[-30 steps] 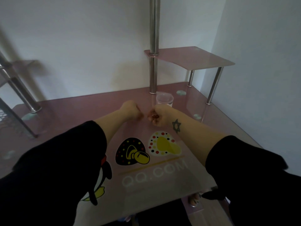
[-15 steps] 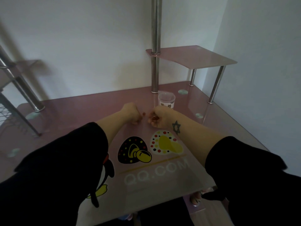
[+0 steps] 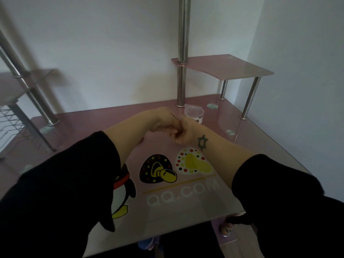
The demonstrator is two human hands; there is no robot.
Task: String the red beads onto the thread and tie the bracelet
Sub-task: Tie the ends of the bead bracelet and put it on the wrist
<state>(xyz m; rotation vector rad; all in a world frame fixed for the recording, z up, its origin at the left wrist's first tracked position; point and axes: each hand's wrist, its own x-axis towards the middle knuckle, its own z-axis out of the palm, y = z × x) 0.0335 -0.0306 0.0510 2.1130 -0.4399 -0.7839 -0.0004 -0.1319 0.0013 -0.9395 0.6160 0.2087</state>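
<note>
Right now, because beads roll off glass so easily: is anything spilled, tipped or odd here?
Nothing stands out. The clear cup stands upright on the glass desk behind the hands. The left hand and right hand meet over the desk, pinching the red beads between them; no loose beads show.

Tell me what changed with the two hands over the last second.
The left hand moved right and closed the gap, so it now touches the right hand, hiding most of the small red beads between the curled fingers. The clear plastic cup and pink glass desk stayed put.
</note>
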